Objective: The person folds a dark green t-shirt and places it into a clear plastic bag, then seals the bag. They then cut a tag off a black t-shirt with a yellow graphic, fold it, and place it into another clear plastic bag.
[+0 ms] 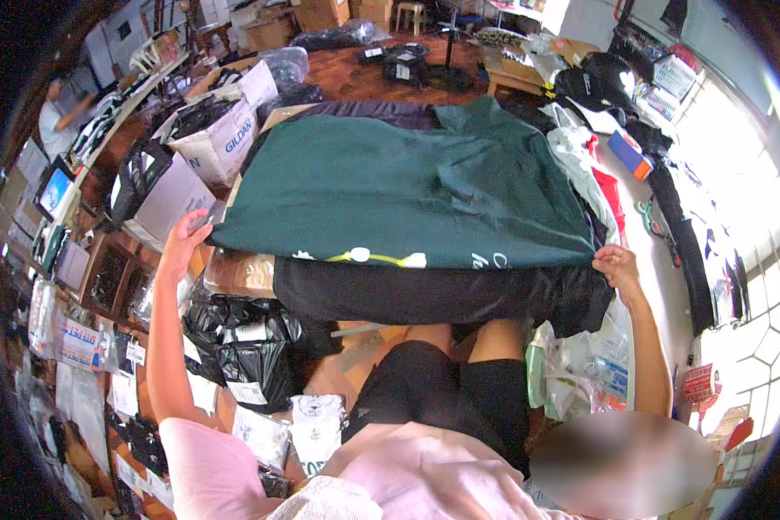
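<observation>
A dark green garment (381, 182) with white and yellow printing near its close edge lies spread before me. My left hand (186, 234) pinches its near left corner, arm stretched out. At the opposite corner, my right hand (616, 265) grips the fabric between thumb and fingers. Under the green cloth, a black garment (433, 295) hangs toward my lap over the near side of the work surface. The near edge of the green cloth is pulled fairly straight between both hands.
Cardboard boxes (221, 143) and black plastic parcels (253, 360) crowd the left side. To the right, green-handled scissors (648, 218), a blue and orange box (630, 154) and piled clothes lie by a bright window. A person (59, 117) stands at the far left.
</observation>
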A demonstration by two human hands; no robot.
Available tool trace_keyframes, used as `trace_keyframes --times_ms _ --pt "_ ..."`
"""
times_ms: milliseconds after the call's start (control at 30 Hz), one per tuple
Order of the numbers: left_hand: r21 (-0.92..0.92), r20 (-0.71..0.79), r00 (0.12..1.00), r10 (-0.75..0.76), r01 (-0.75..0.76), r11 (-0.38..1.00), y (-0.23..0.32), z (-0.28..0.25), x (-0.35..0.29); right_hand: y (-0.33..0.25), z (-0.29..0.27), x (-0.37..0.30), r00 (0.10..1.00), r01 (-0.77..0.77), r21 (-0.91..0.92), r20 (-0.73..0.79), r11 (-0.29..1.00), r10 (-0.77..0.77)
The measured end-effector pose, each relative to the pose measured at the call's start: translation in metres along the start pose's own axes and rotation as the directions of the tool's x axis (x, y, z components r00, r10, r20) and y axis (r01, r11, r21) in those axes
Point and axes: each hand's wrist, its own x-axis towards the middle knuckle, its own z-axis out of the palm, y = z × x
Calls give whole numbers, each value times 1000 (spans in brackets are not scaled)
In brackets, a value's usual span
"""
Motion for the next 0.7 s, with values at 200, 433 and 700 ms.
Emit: trace_keyframes --times_ms 200,433,700 --pt "66 15 995 -97 96 993 -16 -16 -55 6 -8 -18 999 36 -65 27 997 -35" --pt "-80 122 982 -144 154 985 -26 -5 -65 -26 -3 -26 974 47 -175 226 983 -6" --pt "196 -114 986 -123 143 970 -30 0 -59 -42 -2 -18 964 -38 -316 237 948 118"
